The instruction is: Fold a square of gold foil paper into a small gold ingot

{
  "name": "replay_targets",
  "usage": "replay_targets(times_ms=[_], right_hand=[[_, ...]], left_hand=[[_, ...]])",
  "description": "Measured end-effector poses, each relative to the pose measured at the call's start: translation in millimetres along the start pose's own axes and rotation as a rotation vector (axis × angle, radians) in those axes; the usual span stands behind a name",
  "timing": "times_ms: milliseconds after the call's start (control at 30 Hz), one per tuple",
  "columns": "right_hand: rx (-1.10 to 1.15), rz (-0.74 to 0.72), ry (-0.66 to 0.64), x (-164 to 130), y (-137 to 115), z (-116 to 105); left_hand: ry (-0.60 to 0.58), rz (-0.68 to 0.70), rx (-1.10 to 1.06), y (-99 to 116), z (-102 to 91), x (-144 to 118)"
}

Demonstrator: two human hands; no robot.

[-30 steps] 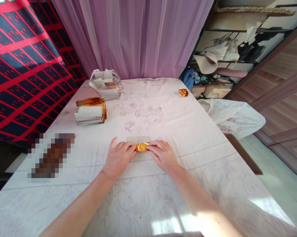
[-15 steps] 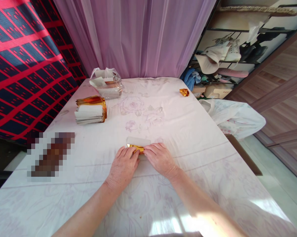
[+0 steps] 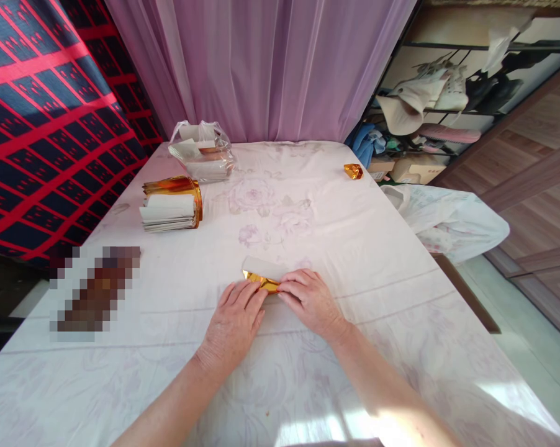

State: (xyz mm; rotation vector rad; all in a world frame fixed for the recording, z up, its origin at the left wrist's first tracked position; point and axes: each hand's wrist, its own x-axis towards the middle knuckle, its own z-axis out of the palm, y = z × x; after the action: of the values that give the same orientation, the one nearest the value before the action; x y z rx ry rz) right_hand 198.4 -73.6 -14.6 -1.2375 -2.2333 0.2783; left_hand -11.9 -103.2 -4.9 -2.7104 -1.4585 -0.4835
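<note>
My left hand (image 3: 236, 320) and right hand (image 3: 310, 300) lie flat, close together on the white flowered tablecloth (image 3: 308, 205), fingertips pinching one small gold foil paper (image 3: 261, 281), half folded, its white back showing at the far edge. Both grips are narrow, pressing more than gripping. I judge the foil is slick and springy: if either hand eases, the crease may pop open, and uneven pressure from my left fingertips may skew the fold or tear the thin sheet. Farther off to the left sits one stack of gold-and-white sheets (image 3: 171, 210), behind it one clear plastic bag of more papers (image 3: 202, 159). Far right, near the table edge, lies one finished gold folded piece (image 3: 353, 171).
</note>
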Motion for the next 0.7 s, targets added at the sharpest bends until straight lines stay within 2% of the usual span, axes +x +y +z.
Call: replay_targets(times_ms=[167,400,700], right_hand=[[-0.012,-0.007,-0.013,0.3,-0.4,-2.6],[-0.086,-0.084,-0.025,1.3,2.9,-5.4],[-0.007,0.1,0.022,3.2,-5.8,1.5]], left_hand=[[-0.004,-0.043,0.017,7.6,0.4,-3.9],[-0.031,-0.049,0.009,6.5,-3.6,-2.3],[-0.007,-0.046,-0.017,6.1,-5.2,-1.5]])
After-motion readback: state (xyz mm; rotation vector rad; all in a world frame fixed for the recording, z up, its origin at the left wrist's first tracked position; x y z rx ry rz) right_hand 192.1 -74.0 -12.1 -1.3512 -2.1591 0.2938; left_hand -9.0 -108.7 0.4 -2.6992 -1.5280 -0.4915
